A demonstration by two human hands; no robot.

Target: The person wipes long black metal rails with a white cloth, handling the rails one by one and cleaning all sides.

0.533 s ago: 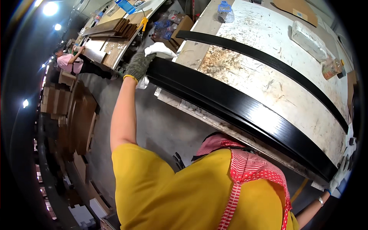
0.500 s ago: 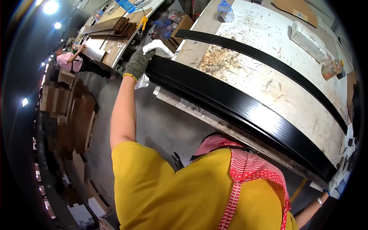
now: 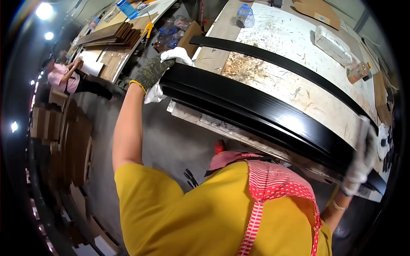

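Observation:
A long black board [image 3: 252, 102] with a fine grain lies along the near edge of the worktable [image 3: 294, 91], with further black edges beneath it. My left hand [image 3: 153, 74], in a dark grey-green glove, is closed at the board's left end. It grips a white cloth [image 3: 177, 54] that sticks out above and below the hand. My right hand [image 3: 361, 160], in a white glove, is over the board's right part. Motion smears its fingers, and I cannot tell whether it holds anything. Farther across the table lies a narrow black strip [image 3: 273, 56].
A clear jug [image 3: 245, 17], a wrapped white block [image 3: 332, 45] and a bottle [image 3: 358, 72] stand on the table. A white rag [image 3: 383, 138] lies at the right edge. On another table rest brown boards [image 3: 112, 35]; a person in pink [image 3: 64, 79] works there.
My right hand has moved left and inward from the board's right end, uncovering that end. The left hand keeps its hold on the cloth at the other end. The whole view has shifted slightly.

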